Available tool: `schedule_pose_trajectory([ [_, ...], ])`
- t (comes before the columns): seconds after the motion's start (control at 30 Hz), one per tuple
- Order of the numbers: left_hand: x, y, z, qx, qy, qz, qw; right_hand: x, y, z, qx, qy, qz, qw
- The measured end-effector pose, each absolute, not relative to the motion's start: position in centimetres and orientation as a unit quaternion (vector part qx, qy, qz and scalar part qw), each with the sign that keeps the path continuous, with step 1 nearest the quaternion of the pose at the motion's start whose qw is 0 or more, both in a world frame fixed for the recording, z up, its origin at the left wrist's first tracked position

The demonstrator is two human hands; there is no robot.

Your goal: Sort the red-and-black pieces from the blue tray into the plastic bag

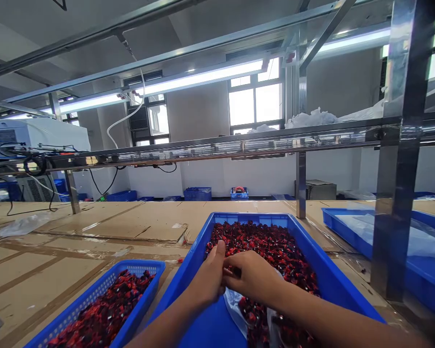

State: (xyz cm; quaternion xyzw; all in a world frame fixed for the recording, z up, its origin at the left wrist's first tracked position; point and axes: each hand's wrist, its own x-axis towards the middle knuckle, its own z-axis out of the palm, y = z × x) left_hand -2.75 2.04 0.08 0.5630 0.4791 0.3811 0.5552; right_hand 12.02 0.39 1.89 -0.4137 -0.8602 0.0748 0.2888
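My left hand [210,276] and my right hand [255,278] meet over a large blue tray [339,292]. Both are closed, thumbs and fingers bent toward each other; whatever is pinched between them is hidden. Small shiny red and black pieces [261,241] fill much of the tray beneath. Under my right hand lies a whitish plastic bag or sheet [234,304], with more pieces beside it. To the left of my forearms stands a smaller blue perforated basket [141,266], heaped with similar red and dark pieces [105,311].
Cardboard [72,275] covers the bench. A steel post [393,217] rises at the right, before another blue tray [344,215] lined with plastic. A metal shelf rail [210,149] crosses overhead, bearing a white machine [58,133] at the left. Several blue bins stand behind the bench.
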Motion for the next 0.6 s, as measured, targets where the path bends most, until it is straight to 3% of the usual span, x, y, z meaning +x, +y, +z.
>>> schedule_pose_trajectory([
  [0.23,-2.6,1.6,1.0,0.543,0.44,0.387,0.602,12.2,0.8,1.9,-0.412,-0.863,-0.015,0.292],
  [0.47,-3.2,1.5,1.0,0.527,0.468,0.327,0.63,12.5,0.2,2.1,-0.348,-0.911,-0.104,0.194],
  [0.6,-2.9,2.1,1.0,0.466,0.427,0.362,0.685,12.6,0.3,2.3,-0.373,-0.885,-0.064,0.272],
])
